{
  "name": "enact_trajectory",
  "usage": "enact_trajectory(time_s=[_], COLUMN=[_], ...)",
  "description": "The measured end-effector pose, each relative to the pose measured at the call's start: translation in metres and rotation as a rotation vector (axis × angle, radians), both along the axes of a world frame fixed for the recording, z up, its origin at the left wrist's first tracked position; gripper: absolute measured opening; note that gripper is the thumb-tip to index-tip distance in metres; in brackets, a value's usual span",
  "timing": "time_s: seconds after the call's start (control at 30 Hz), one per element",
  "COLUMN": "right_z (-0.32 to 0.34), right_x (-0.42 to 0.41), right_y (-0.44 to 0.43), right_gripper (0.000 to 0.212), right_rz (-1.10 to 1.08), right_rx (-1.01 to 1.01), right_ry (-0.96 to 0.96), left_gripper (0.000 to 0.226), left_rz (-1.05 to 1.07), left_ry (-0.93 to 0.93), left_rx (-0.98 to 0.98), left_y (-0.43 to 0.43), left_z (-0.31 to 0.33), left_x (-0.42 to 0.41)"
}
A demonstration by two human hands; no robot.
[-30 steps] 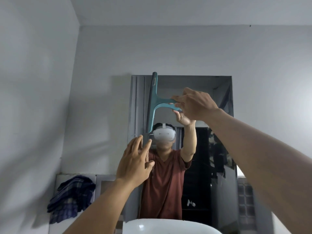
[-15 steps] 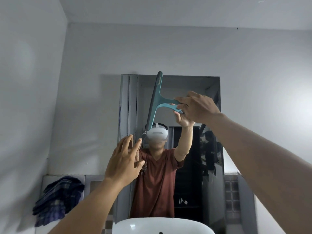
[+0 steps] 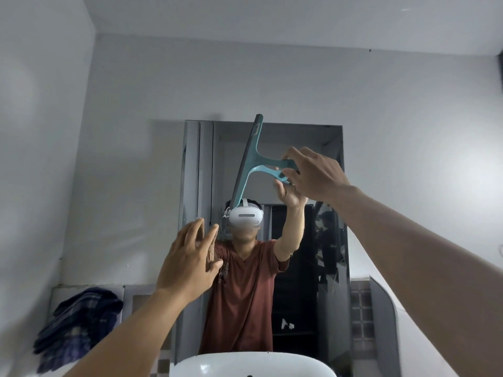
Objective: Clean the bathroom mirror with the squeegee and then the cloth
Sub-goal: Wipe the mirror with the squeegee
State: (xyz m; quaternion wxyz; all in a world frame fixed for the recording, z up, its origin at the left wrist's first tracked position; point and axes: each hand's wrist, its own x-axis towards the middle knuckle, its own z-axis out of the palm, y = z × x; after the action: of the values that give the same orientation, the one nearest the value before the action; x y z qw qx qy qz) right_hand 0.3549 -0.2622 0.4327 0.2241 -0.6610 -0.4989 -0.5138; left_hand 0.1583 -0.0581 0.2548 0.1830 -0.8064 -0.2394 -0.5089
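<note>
High before rectangular wall mirror, grips teal plastic squeegee by handle end with right hand; sets blade near-vertical, left of grip. Holds left hand spread, empty, below blade's lower end.

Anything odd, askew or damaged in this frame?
One small thing: the squeegee, held by the right hand, stands nearly upright and tilted, with its top tip poking past the upper edge of the mirror. Nothing looks spilled or damaged.
</note>
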Motion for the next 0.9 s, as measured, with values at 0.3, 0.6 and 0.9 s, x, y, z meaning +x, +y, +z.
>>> enact_trajectory(time_s=[0.3, 0.6, 0.9], right_z=[0.003, -0.01, -0.028], right_x=[0.003, 0.018, 0.024], right_y=[-0.009, -0.038, -0.049], right_gripper=[0.031, 0.031, 0.025], right_rz=[-0.008, -0.043, 0.052], right_rx=[-0.1, -0.025, 0.037], right_ry=[0.045, 0.123, 0.288], left_gripper=[0.083, 0.09, 0.089], left_rz=[-0.002, 0.01, -0.012], left_ry=[-0.01, 0.065, 0.049], left_rx=[0.028, 0.043, 0.023], left_y=[-0.003, -0.002, -0.003], left_z=[0.015, 0.027, 0.021], left_x=[-0.004, -0.004, -0.002])
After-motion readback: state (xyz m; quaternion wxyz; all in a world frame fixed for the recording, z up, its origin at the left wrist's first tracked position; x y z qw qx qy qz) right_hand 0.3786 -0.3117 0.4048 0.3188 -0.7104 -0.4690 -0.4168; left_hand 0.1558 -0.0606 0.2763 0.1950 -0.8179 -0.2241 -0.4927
